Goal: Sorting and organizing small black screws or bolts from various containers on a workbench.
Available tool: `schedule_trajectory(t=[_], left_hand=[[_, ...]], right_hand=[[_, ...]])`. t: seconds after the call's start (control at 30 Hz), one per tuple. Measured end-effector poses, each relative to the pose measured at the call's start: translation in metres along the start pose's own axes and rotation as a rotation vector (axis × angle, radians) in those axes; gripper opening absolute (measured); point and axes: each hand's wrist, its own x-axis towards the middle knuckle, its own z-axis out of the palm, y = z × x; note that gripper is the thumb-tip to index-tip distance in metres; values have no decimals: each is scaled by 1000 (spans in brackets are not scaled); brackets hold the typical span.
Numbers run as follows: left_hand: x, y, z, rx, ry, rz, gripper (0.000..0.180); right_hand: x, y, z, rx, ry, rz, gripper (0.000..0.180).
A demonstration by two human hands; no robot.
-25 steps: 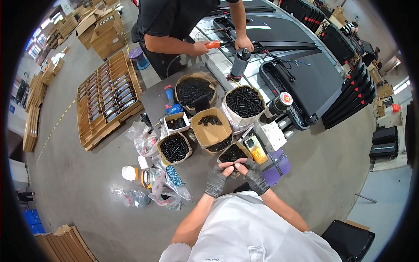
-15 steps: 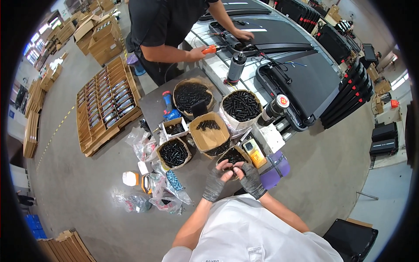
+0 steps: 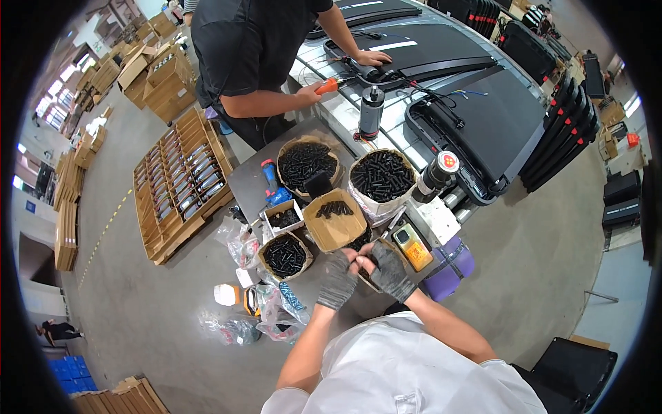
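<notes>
My left hand (image 3: 338, 279) and my right hand (image 3: 388, 272), both in grey fingerless gloves, meet with thumbs and fingertips pinched together. Whatever lies between the fingers is too small or hidden to name. Beneath them is a box of small black parts, mostly covered by the hands. Just beyond stands a cardboard box (image 3: 331, 233) with a small pile of black screw-like pieces (image 3: 334, 209) inside. Right of my right hand lies a yellow phone-like device (image 3: 412, 247).
Black parts fill a round tub (image 3: 381, 176), a bag-lined box (image 3: 307, 163) and a smaller box (image 3: 285, 256). A blue power tool (image 3: 275, 186) lies at left. Across, a person (image 3: 258, 62) holds an orange-handled tool (image 3: 327, 86) by black panels (image 3: 476, 127).
My fingertips have come closer together, and the hands have moved slightly left over the parts box. The whole view has shifted a little. The other person stays at the panels.
</notes>
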Motion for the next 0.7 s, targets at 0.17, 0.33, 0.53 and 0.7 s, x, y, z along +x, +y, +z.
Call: schedule_trajectory(t=[0.17,0.33,0.53,0.7], left_hand=[[60,-20,4,13,214,-187,16],[103,-70,13,209,214,-560,29],[111,-98,36,339,312,-744,35],[113,-112,42,420,318,-714,34]], right_hand=[[25,22,-7,452,230,356,26],[0,51,-13,611,96,533,21],[-28,73,-20,756,134,666,20],[-36,91,-23,797,159,663,20]])
